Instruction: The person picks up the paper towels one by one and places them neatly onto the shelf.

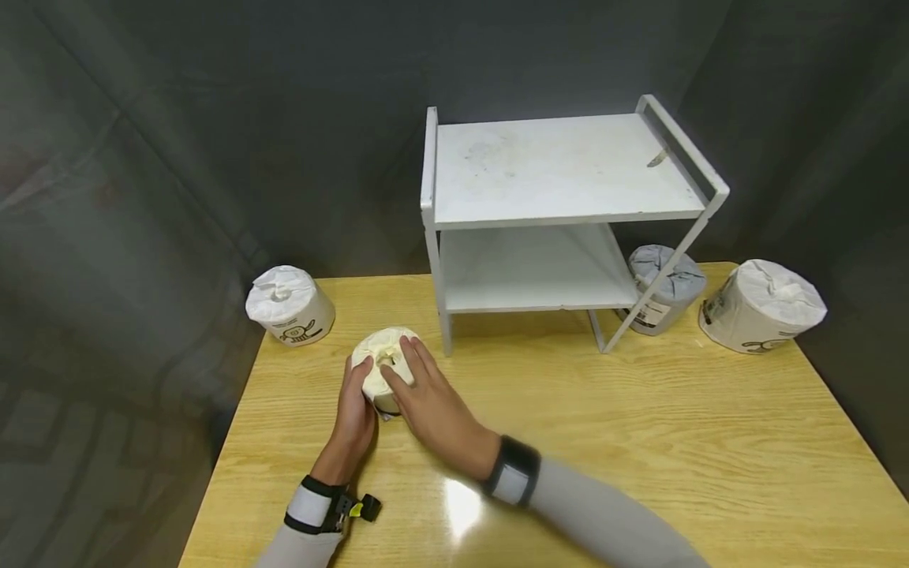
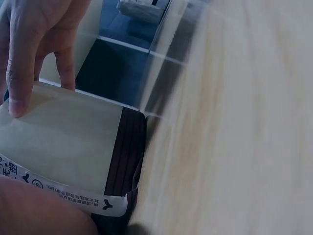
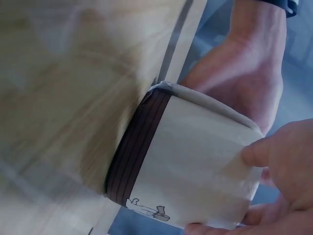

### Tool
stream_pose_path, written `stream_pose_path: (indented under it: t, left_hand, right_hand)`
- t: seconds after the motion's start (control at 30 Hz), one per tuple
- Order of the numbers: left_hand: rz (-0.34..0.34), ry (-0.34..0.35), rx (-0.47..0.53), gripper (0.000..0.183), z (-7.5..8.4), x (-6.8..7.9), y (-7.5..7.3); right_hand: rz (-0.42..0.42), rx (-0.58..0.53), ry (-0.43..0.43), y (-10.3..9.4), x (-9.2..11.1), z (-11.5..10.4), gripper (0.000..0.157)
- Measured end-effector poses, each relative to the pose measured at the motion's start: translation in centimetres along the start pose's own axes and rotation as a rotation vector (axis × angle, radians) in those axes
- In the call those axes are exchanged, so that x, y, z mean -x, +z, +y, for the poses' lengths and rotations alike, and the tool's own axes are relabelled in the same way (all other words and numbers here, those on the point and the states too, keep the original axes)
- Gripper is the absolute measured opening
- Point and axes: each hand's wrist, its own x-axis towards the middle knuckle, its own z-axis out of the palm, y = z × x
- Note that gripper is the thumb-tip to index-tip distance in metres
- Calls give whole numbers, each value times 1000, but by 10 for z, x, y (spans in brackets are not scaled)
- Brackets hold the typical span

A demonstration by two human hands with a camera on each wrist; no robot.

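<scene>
Both hands are at a paper-wrapped toilet roll [image 1: 378,345], cream with a dark striped band [image 3: 133,147] round its bottom edge. My left hand [image 1: 355,414] grips it from the left side, thumb up at the top rim. From the right, my right hand [image 1: 442,410] holds it, fingers reaching over the top and thumb near the core hole. In the right wrist view the right fingertips [image 3: 195,229] lie on the wrapper, and the left hand [image 3: 254,83] shows behind the roll. The left wrist view shows a printed label strip [image 2: 68,193] along the roll's side.
A white two-tier shelf [image 1: 568,170] stands at the back of the wooden table [image 1: 639,442]. One wrapped roll [image 1: 291,304] sits at the back left. A grey-wrapped roll [image 1: 663,288] and a white one [image 1: 763,306] stand right of the shelf. Dark curtain [image 1: 319,142] surrounds the table.
</scene>
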Motion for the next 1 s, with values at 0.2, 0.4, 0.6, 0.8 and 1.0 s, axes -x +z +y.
stream_pose_path:
  t: [0.2,0.4,0.6,0.8,1.0]
  left_hand:
    - [-8,-6,-13,47,-1,11,6]
    - [4,-15,-3,46,-4,17,9]
    - [6,-8,11,44,-8,23,15]
    - [4,-8,11,43,-11,31,22]
    - [-10,-10,13,42,-15,38,29]
  right_hand:
    - [-32,-56,14,-5,11,0,44]
    - [-41,-73,0,-8,19,1,45]
    - [-33,-91,-10,-11,27,3,46]
    - [-33,-115,-1,-16,37,5,46]
    - [-11,-112,-12,-21,46,8,46]
